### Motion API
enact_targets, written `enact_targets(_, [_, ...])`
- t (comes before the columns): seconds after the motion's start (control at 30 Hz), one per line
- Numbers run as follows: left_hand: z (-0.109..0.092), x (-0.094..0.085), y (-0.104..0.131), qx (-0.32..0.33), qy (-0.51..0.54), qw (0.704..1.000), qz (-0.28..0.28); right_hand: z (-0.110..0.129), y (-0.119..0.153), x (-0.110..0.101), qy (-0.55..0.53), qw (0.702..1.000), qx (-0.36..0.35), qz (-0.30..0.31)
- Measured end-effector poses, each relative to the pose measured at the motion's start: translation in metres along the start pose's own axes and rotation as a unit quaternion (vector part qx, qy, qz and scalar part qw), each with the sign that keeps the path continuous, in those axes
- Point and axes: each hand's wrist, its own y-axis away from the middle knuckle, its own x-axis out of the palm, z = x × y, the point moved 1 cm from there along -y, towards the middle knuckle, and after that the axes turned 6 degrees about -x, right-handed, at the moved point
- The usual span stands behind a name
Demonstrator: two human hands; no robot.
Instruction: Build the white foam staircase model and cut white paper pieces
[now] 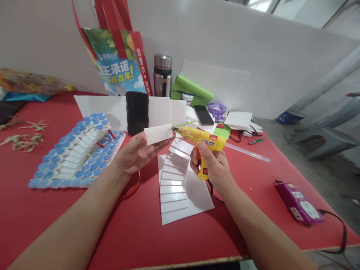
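My left hand (137,154) holds a small folded white piece (158,134) by its left end, fingers beneath it. In my right hand (215,165) is a yellow glue gun (201,138), its nozzle at the right end of the white piece; whether they touch is unclear. A clear glue stick (249,152) sticks out behind the gun. Below both hands, a curved staircase of white steps (173,187) stands on a white sheet (201,195). To the left lies a white stair model (77,152) edged with blue rounds.
A black object (137,112) stands behind my left hand. Farther back are a colourful bag (120,67), a steel flask (162,77), a phone (204,115) and green material (194,91). A purple power box (299,203) with a cable lies at the right of the red table (135,240).
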Motion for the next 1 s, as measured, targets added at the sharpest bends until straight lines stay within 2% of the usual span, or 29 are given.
enact_targets(0.23, [-0.001,0.002,0.001,-0.01,0.018,1.0,0.009,0.001,0.0,-0.007,0.05,0.999,-0.009,-0.015])
enact_targets(0.43, [0.0,-0.002,-0.001,-0.03,0.069,0.997,-0.004,0.022,-0.008,-0.023,0.159,0.984,-0.027,-0.074])
enact_targets(0.5, [-0.002,-0.003,-0.001,-0.027,0.082,0.996,-0.008,0.028,-0.009,-0.036,0.21,0.973,-0.027,-0.088])
enact_targets(0.6, [-0.003,-0.003,0.0,-0.03,0.089,0.996,-0.005,0.026,-0.003,-0.068,0.282,0.952,-0.01,-0.119])
enact_targets(0.73, [-0.002,-0.002,0.001,-0.032,0.098,0.995,0.013,0.007,0.018,-0.119,0.349,0.923,0.046,-0.154])
enact_targets(0.83, [0.0,-0.001,0.002,-0.028,0.091,0.995,0.023,-0.008,0.033,-0.152,0.408,0.886,0.064,-0.21])
enact_targets(0.9, [0.001,0.0,0.002,-0.02,0.075,0.997,0.026,-0.015,0.039,-0.166,0.424,0.869,0.078,-0.244])
enact_targets(1.0, [0.001,0.001,0.004,0.0,0.023,0.999,0.034,-0.021,0.044,-0.177,0.423,0.857,0.107,-0.276])
